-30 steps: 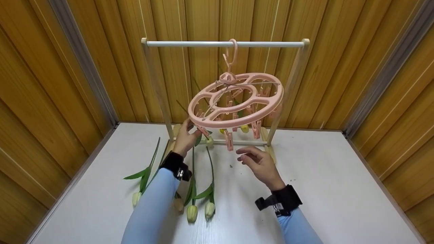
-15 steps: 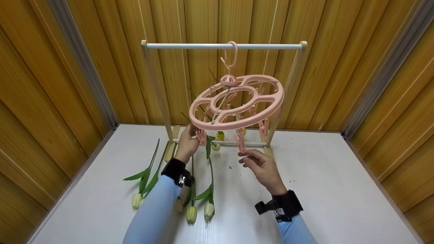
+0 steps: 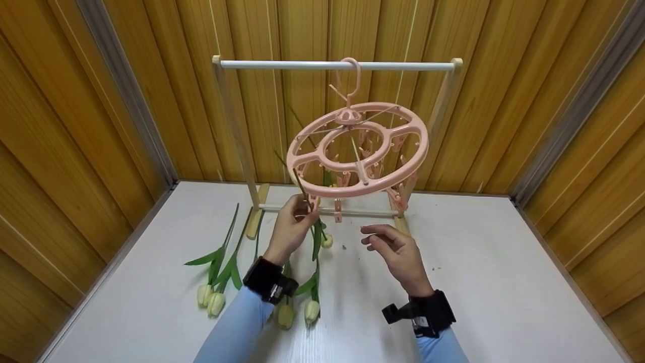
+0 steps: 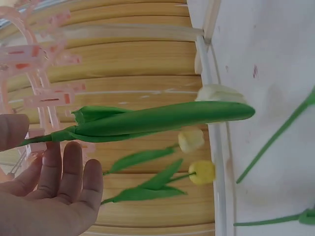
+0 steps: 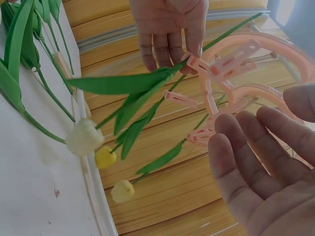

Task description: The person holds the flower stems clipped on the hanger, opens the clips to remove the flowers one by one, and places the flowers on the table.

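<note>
Left hand (image 3: 292,224) lowered with tulip (image 3: 322,237), four tulips (image 3: 211,302) lying, right hand (image 3: 398,252) empty

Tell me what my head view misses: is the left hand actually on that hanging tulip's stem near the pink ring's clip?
Observer: Yes. The right wrist view shows the left hand with fingers on the stem right at a pink clip.
Operator: Are other tulips hanging already? The ring blocks my view.
Observer: The left wrist view shows three heads pointing down: a white tulip head, a pale yellow one and a brighter yellow one.
Operator: Is my right hand holding anything?
Observer: No. In the right wrist view the right hand is open with relaxed fingers, close beside the pink ring but gripping nothing.
</note>
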Tool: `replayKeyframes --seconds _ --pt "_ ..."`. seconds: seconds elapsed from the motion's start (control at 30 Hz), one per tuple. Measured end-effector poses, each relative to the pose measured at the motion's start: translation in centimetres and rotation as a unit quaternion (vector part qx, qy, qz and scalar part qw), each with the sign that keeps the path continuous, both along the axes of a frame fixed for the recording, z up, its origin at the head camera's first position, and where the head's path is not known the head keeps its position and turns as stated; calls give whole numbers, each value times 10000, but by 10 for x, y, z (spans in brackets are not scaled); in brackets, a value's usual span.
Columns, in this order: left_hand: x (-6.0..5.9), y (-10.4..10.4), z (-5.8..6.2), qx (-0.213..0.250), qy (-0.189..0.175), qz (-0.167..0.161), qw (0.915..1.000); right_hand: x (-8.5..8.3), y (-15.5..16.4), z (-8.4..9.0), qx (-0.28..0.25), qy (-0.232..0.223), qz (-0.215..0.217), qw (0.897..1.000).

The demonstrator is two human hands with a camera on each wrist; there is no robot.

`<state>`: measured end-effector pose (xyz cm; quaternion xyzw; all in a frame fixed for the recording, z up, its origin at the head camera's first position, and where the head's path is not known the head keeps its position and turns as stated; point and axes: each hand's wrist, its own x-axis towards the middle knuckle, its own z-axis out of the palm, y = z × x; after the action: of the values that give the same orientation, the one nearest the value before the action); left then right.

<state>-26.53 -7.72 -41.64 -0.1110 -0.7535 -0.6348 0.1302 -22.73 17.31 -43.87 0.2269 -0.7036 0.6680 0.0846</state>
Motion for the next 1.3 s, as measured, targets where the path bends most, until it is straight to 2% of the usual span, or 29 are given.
replayKeyframes --seconds 0.3,0.47,0.7,0.93,1.3 --pt "24 11 -3 54 59 -213 9997 5 0 -1 -40 13 54 10000" --pt "35 16 -5 239 156 -391 9988 9 0 3 -63 136 110 9998" --pt "48 23 -8 500 110 -626 9967 12 -1 7 -59 326 245 9992" --pt "54 26 -9 579 36 -699 9959 12 -5 10 -65 288 287 9992" --pt "57 28 -10 831 82 -959 9919 8 -15 13 -13 293 193 9994"
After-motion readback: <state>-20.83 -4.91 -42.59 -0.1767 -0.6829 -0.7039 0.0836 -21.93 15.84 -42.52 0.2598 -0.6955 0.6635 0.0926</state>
